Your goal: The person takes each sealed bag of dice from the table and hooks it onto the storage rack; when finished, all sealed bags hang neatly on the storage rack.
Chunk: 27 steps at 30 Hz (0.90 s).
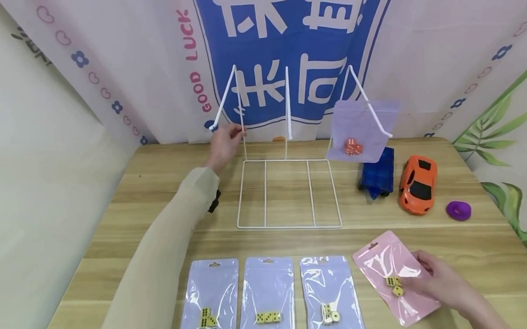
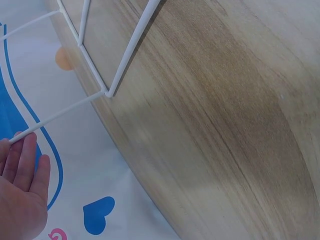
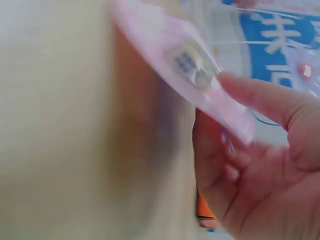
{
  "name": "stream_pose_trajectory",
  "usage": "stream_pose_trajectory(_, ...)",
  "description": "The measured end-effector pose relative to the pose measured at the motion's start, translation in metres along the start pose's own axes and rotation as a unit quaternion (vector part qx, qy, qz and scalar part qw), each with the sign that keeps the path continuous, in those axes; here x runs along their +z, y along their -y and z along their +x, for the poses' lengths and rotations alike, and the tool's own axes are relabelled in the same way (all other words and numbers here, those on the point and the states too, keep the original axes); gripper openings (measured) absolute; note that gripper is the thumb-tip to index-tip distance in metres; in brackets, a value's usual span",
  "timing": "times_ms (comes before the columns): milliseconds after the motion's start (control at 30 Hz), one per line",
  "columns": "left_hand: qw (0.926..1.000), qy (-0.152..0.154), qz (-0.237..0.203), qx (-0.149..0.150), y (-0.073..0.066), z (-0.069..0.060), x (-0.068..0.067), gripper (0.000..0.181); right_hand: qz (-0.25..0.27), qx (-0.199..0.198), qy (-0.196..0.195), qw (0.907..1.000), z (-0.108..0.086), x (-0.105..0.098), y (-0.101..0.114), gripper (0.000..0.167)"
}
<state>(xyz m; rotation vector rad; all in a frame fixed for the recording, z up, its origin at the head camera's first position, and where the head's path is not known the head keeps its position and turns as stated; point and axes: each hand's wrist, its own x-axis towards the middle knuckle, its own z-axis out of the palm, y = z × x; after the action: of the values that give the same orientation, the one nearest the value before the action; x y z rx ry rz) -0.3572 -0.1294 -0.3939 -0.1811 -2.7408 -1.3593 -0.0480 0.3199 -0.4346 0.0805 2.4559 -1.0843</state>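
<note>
My right hand (image 1: 444, 281) pinches a pink zip bag (image 1: 409, 303) between thumb and fingers. Yellow dice (image 1: 393, 283) show through its clear front. In the right wrist view the bag (image 3: 150, 30) is lifted off the table and blurred. At the back, my left hand (image 1: 224, 145) holds a left upright of the white wire rack (image 1: 289, 228); the left wrist view shows its fingers (image 2: 25, 160) against the wire (image 2: 70, 108). From the rack's right arm hangs a lilac bag (image 1: 371, 120) with red dice (image 1: 353, 147).
Three lilac bags with yellow dice lie along the front: left (image 1: 214, 280), middle (image 1: 268, 282), right (image 1: 325, 275). Right of the rack are a blue toy trailer (image 1: 378, 172), an orange toy car (image 1: 418, 183) and a purple ring-shaped thing (image 1: 458, 211). A printed curtain (image 1: 161, 81) hangs behind.
</note>
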Motion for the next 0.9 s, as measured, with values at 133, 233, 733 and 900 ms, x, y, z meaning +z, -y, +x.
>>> stream_pose_trajectory(133, 1.0, -0.002, 0.0, 0.005, -0.002, 0.0, 0.002, 0.024, 0.055, -0.096, 0.015, 0.9938, -0.001, -0.019, 0.01, 0.022)
stream_pose_trajectory(233, 0.9999, -0.005, -0.001, 0.009, -0.002, 0.0, 0.002, 0.024, 0.08, -0.168, 0.003, 0.9825, -0.001, -0.032, 0.033, 0.012)
stream_pose_trajectory(733, 1.0, -0.006, 0.002, -0.001, -0.002, 0.001, 0.002, 0.025, 0.399, -0.313, -0.05, 0.8604, 0.026, 0.018, 0.216, 0.027)
stream_pose_trajectory(900, 1.0, -0.005, -0.001, -0.005, -0.003, 0.0, 0.002, 0.025, 0.423, -0.284, -0.076, 0.8572, 0.033, 0.025, 0.232, 0.025)
